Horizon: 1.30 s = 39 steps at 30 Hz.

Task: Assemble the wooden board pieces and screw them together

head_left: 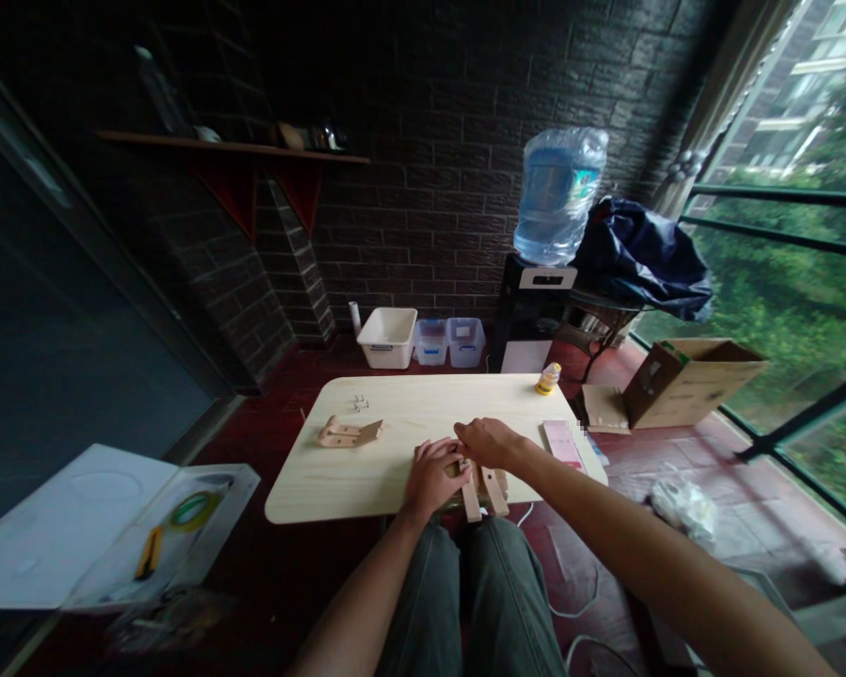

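My left hand (433, 475) lies cupped on a light wooden assembly (492, 491) at the table's near edge, thumb and fingers around its left part. Two narrow wooden bars of it stick out toward my knees, with a dark hole in one. My right hand (490, 442) is closed just above it, touching near the left fingertips; what its fingers grip is hidden. Farther left on the table rests another wooden piece (351, 433) with a curved end and holes. Several small metal screws (359, 403) stand behind that piece.
The pale table (303, 489) carries a yellow-capped bottle (548, 379) and a pink-and-white paper (562, 444) at the right. An open white case (204, 527) with tape and a yellow-black tool lies left. Behind are plastic bins (389, 340) and a water dispenser (536, 310); a cardboard box (683, 385) stands right.
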Motion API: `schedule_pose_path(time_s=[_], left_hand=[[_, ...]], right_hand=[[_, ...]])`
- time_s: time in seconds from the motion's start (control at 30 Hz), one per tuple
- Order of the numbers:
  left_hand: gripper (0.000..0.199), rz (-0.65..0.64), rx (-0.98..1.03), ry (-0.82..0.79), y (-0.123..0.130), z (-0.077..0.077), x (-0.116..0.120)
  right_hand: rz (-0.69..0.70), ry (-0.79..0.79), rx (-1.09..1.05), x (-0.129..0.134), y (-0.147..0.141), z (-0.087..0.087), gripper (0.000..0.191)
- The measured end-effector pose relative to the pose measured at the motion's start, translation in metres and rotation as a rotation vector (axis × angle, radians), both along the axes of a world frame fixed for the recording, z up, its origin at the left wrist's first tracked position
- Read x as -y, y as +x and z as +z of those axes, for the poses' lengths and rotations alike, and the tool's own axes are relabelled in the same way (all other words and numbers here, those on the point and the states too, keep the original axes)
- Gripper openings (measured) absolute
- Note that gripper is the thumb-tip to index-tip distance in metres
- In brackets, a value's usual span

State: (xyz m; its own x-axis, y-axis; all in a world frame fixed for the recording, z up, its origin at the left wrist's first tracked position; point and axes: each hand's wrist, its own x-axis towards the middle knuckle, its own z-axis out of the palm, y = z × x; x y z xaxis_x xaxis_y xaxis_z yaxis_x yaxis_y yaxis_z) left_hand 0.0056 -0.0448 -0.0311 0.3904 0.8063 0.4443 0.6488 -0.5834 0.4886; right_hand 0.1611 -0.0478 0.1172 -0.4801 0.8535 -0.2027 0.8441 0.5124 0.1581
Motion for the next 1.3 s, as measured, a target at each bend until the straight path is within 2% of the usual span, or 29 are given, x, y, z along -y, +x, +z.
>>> schedule_pose_path(time_s=[0.13, 0.27, 0.47, 0.67, 0.8, 1.0, 1.17, 1.3], left_hand=[[0.017, -0.006, -0.004, 0.004, -0.001, 0.001, 0.001], [0.017, 0.016, -0.008, -0.008, -0.002, 0.000, 0.002], [0.015, 0.019, 0.001, -0.015, -0.001, 0.000, 0.002], [0.017, 0.016, 0.002, -0.024, 0.000, 0.001, 0.004], [0.017, 0.021, -0.005, -0.026, 0.002, 0.000, 0.002], [0.020, -0.016, -0.032, -0.038, 0.003, -0.003, -0.005], [0.018, -0.018, -0.036, -0.034, 0.003, -0.006, -0.006], [0.017, -0.016, -0.040, -0.046, 0.005, -0.005, -0.005]], right_hand=[[0.008, 0.016, -0.011, 0.002, -0.002, 0.000, 0.033], [0.067, -0.005, -0.007, 0.002, -0.003, 0.004, 0.029], [0.016, -0.006, -0.010, 0.001, 0.000, 0.006, 0.027], [0.008, -0.012, -0.020, 0.002, 0.000, 0.006, 0.033], [0.036, -0.001, -0.028, 0.004, 0.003, 0.003, 0.028], [-0.027, -0.011, -0.049, 0.002, 0.013, -0.003, 0.031], [0.040, -0.021, -0.064, -0.003, 0.015, -0.008, 0.029], [0.036, -0.007, -0.029, -0.003, 0.013, -0.011, 0.028]])
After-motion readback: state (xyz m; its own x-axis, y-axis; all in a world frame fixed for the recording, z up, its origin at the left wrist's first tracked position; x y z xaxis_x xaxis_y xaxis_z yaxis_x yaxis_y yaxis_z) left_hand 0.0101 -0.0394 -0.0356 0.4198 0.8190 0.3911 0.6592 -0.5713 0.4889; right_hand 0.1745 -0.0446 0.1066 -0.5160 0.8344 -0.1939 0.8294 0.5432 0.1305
